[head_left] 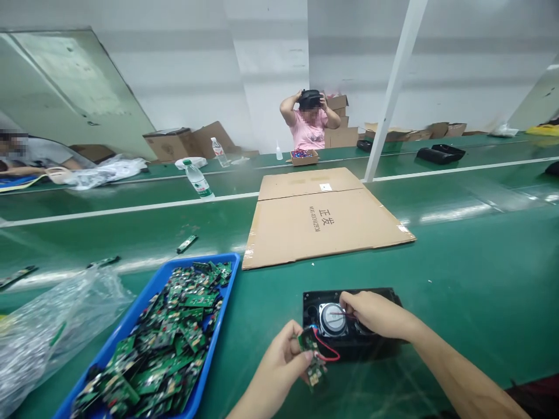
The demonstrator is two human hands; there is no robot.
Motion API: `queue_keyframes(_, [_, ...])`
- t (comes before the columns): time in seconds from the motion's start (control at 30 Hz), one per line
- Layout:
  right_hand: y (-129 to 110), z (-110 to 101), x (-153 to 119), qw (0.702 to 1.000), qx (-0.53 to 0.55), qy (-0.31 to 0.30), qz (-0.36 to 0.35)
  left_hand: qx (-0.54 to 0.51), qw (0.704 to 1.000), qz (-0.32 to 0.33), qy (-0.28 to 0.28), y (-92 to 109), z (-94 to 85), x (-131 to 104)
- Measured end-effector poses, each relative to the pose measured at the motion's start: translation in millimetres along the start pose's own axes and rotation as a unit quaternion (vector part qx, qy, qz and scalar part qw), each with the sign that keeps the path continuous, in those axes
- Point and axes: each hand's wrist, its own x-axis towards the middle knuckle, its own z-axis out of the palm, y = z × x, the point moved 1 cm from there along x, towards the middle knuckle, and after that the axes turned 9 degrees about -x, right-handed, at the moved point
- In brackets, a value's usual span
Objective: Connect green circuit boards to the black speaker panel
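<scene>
Here at lower centre, the left hand [283, 358] clasps a green circuit board [315, 372] between thumb and fingers, seemingly kept close so the red wire [334, 357] hangs slack. The right hand [369, 311] curls over the speaker driver [333, 321]; whether its fingertips grip a lead, I can't tell. The black speaker housing [362, 352] lies driver-side up, probably for access. Lower left, a blue tray [234, 269] corrals loose boards [166, 349].

Left grip [287, 356] pinched, right grip [371, 311] reaching inward
</scene>
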Motion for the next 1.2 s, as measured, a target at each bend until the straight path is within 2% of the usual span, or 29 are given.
queue_keyframes(0.07, [0, -11, 3, 0.997, 0.023, -0.064, -0.026, -0.022, 0.999, 0.03, 0.006, -9, 9.7, 2])
queue_keyframes(0.13, [0, -21, 5, 0.989, 0.062, -0.128, -0.043, -0.021, 0.996, 0.08, 0.039, -17, 15.2, 9])
queue_keyframes(0.27, [-1, -25, 6, 0.978, 0.123, -0.159, -0.062, 0.038, 0.982, 0.139, 0.121, -30, 15.4, 21])
queue_keyframes(0.4, [-9, -12, 4, 0.983, 0.114, -0.125, -0.076, 0.115, 0.974, 0.144, 0.131, -28, 11.3, 19])
queue_keyframes(0.53, [-26, -5, 1, 0.994, 0.079, -0.065, -0.041, 0.158, 0.959, 0.175, 0.158, -10, 1.0, 18])
queue_keyframes(0.7, [-40, -5, 7, 0.988, 0.147, -0.037, -0.04, 0.148, 0.953, 0.182, 0.192, 17, -14.1, 19])
queue_keyframes(0.8, [-39, -1, 17, 0.983, 0.18, -0.002, -0.03, 0.175, 0.944, 0.187, 0.207, 28, -18.2, 4])
queue_keyframes(0.87, [-37, 3, 21, 0.978, 0.209, 0.007, -0.024, 0.172, 0.949, 0.169, 0.205, 31, -19.1, -11])
queue_keyframes(1.0, [-31, 8, 21, 0.965, 0.262, -0.008, 0.023, 0.084, 0.984, 0.08, 0.139, 25, -12.8, -34])
queue_keyframes(1.07, [-30, 8, 19, 0.964, 0.263, -0.009, 0.046, 0.017, 0.993, 0.041, 0.112, 14, -4.3, -34])
queue_keyframes(1.2, [-29, 7, 16, 0.963, 0.269, -0.002, 0.021, -0.085, 0.993, -0.015, 0.079, -4, 17.2, -16])
